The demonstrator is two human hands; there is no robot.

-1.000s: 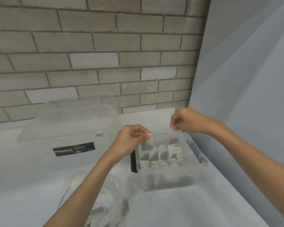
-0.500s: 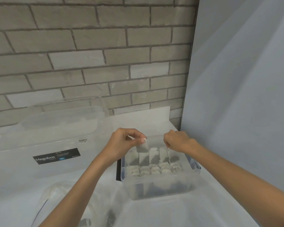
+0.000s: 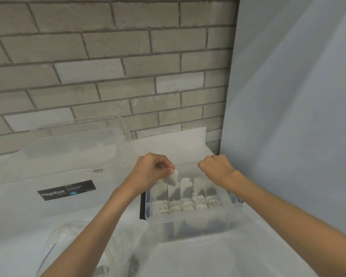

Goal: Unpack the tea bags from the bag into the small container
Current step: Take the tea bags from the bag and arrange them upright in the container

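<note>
Left hand (image 3: 152, 172) pinches tea bag (image 3: 171, 178) tilted over container (image 3: 198, 226) back-left, likely to slot it upright. Right hand (image 3: 216, 166) curled at back-right row; its grip unclear.

head cam | wide-angle | looks forward and down | near, over table (image 3: 208, 256) | faces brick wall (image 3: 108, 66)

Small container (image 3: 190, 226) right of big box (image 3: 18, 196); bag (image 3: 66, 236) in front.

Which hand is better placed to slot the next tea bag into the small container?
Left, I'd judge: the left hand pinches a tea bag just above the small container's back row. The right hand hides its fingers, with no loose bag visible.
</note>
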